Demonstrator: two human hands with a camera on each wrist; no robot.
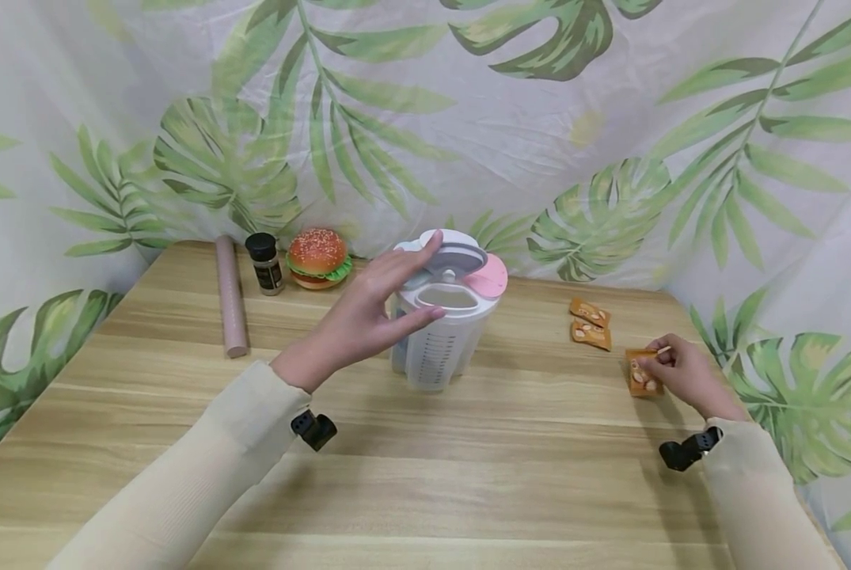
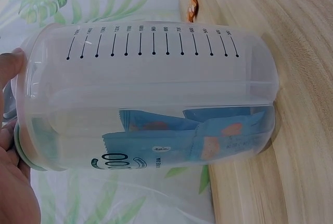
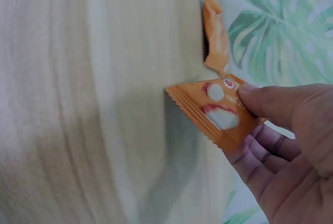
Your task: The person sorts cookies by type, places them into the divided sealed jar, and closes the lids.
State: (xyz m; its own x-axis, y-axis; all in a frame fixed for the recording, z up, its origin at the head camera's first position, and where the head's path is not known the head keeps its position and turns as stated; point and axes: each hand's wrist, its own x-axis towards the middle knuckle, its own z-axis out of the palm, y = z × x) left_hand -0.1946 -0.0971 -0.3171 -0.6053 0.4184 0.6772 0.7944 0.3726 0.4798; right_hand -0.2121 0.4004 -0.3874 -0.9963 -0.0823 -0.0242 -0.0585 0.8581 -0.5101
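Observation:
In the head view a clear storage container (image 1: 432, 360) with a white and pink lid stands upright mid-table, a grey-rimmed flap (image 1: 457, 257) raised over one opening. My left hand (image 1: 375, 301) rests at the lid's left side, index finger extended by the flap and thumb near the front rim. Blue packets (image 2: 177, 138) show inside one compartment in the left wrist view. At the right, my right hand (image 1: 685, 372) pinches a small orange snack packet (image 3: 218, 112) between thumb and fingers, just above the table. Two more orange packets (image 1: 590, 323) lie beyond it.
A toy hamburger (image 1: 318, 259), a black-capped spice jar (image 1: 264, 265) and a pale pink rolling pin (image 1: 231, 297) are at the back left of the wooden table (image 1: 468, 491). A leaf-print cloth (image 1: 397, 119) hangs behind.

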